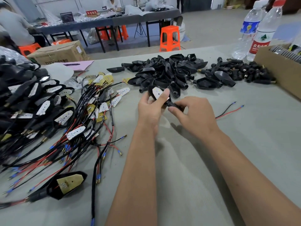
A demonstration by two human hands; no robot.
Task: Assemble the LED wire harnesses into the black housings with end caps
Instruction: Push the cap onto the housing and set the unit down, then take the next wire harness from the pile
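Step in hand, as judged: fitting the end cap (175, 105) onto the stem of a black housing (154, 92) already carrying its LED board. Left hand (150, 106) grasps the housing above the bench (187, 160); right hand (193, 115) pinches the cap at the stem, red and black leads (228, 111) trailing right. Next move calls for pressing the cap fully home. Loose housings, caps and harnesses cover the grey bench; workshop tables and orange stools stand behind.

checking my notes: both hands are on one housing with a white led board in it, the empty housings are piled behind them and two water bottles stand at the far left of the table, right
Not quite. The head view shows the two water bottles at the far right of the table, beside the cardboard box. The rest holds: left hand and right hand on one housing, empty housings behind.
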